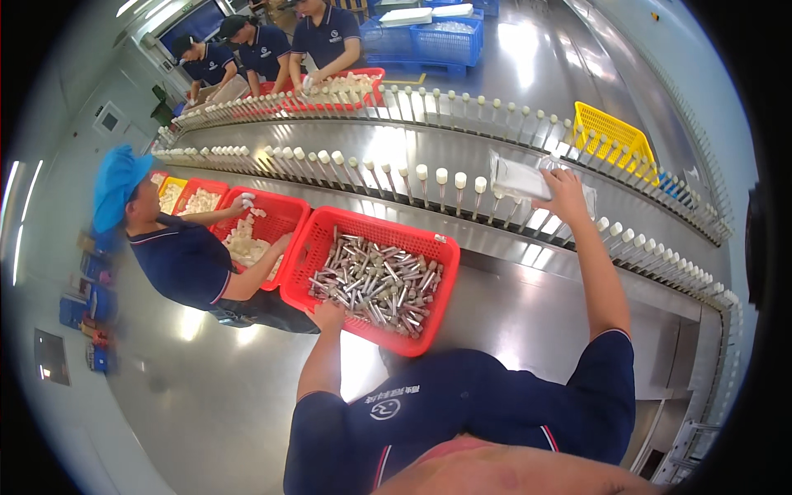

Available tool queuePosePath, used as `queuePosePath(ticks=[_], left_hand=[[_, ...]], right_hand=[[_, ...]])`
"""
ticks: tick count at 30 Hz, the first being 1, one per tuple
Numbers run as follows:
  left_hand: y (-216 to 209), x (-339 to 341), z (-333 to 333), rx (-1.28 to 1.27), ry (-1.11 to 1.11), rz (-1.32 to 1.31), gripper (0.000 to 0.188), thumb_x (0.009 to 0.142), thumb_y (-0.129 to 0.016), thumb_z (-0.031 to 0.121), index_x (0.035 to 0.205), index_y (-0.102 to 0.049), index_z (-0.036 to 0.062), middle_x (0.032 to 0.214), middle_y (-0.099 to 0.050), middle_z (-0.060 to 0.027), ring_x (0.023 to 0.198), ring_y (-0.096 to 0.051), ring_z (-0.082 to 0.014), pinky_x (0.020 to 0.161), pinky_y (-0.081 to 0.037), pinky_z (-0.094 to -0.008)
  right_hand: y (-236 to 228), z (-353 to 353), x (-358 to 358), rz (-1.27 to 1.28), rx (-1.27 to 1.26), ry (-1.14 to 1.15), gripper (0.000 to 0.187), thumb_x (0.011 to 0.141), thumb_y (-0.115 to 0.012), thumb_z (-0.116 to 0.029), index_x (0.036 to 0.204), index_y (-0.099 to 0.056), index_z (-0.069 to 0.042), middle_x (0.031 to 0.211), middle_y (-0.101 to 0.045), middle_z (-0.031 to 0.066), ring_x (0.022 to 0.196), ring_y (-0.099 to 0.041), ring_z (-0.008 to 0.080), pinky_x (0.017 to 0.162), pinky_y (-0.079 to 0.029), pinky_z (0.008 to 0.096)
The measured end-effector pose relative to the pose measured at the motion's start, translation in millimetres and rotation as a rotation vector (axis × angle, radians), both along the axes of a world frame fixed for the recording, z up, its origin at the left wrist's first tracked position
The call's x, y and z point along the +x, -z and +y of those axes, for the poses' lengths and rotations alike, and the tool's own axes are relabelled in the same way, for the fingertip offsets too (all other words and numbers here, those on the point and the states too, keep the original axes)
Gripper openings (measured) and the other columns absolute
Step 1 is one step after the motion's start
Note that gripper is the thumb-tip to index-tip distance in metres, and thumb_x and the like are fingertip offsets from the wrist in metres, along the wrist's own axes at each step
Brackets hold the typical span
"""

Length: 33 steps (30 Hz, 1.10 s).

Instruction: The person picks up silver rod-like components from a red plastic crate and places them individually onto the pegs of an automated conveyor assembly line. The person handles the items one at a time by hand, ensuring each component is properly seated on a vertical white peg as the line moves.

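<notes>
My left hand (327, 317) is at the near left rim of a red perforated basket (445, 285), its fingers closed over the edge. Inside that basket lies a heap of slim silvery metal pieces (375, 280) with thicker ends. My right arm reaches out over the conveyor line, and my right hand (564, 196) grips a white packet in clear plastic wrap (518, 178) from its right side. Around the packet, a row of upright pins with white caps (441, 176) runs along the line; the packet and hand hide some of them.
To my left a person in a blue cap (177, 256) handles white pieces in another red basket (285, 210). Across the line, several co-workers (326, 37) stand at a red tray (371, 76). A yellow basket (615, 128) and blue crates (445, 41) are beyond the far pin row.
</notes>
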<state>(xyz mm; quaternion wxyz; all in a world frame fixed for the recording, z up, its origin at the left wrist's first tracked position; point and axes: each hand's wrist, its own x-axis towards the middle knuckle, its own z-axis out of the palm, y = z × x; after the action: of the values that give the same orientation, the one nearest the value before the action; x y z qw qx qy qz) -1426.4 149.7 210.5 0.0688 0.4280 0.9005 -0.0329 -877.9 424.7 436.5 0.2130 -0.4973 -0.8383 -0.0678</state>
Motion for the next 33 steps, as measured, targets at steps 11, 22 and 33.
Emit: queuePosePath(ticks=[11, 22, 33], left_hand=[[22, 2, 40, -0.196, 0.017, -0.230, 0.038, 0.077, -0.054, 0.040, 0.103, -0.070, 0.0178, 0.108, -0.066, -0.0111, 0.104, -0.059, -0.0327, 0.103, -0.030, -0.0542], [-47, 123, 263, 0.818, 0.050, -1.287, 0.040, 0.081, -0.055, 0.011, 0.120, -0.052, 0.0016, 0.078, -0.062, -0.0116, 0.062, -0.058, -0.0159, 0.060, -0.048, -0.0282], [-95, 191, 309, 1.136, 0.230, -1.021, 0.021, 0.087, -0.062, 0.018, 0.097, -0.059, -0.0008, 0.075, -0.052, -0.0067, 0.062, -0.048, -0.0118, 0.052, -0.037, -0.0275]], right_hand=[[6, 11, 14, 0.045, 0.020, 0.047, 0.078, 0.054, -0.082, -0.043, 0.120, -0.059, -0.008, 0.103, -0.059, 0.0087, 0.098, -0.053, 0.0259, 0.087, -0.038, 0.0395], [24, 10, 12, -0.021, -0.069, 0.082, 0.077, 0.057, -0.080, -0.046, 0.121, -0.058, -0.009, 0.104, -0.060, 0.0085, 0.101, -0.052, 0.0253, 0.089, -0.037, 0.0395], [25, 1, 9, 0.000, -0.038, 0.067, 0.077, 0.056, -0.081, -0.047, 0.120, -0.059, -0.011, 0.104, -0.060, 0.0078, 0.100, -0.052, 0.0248, 0.088, -0.037, 0.0395]])
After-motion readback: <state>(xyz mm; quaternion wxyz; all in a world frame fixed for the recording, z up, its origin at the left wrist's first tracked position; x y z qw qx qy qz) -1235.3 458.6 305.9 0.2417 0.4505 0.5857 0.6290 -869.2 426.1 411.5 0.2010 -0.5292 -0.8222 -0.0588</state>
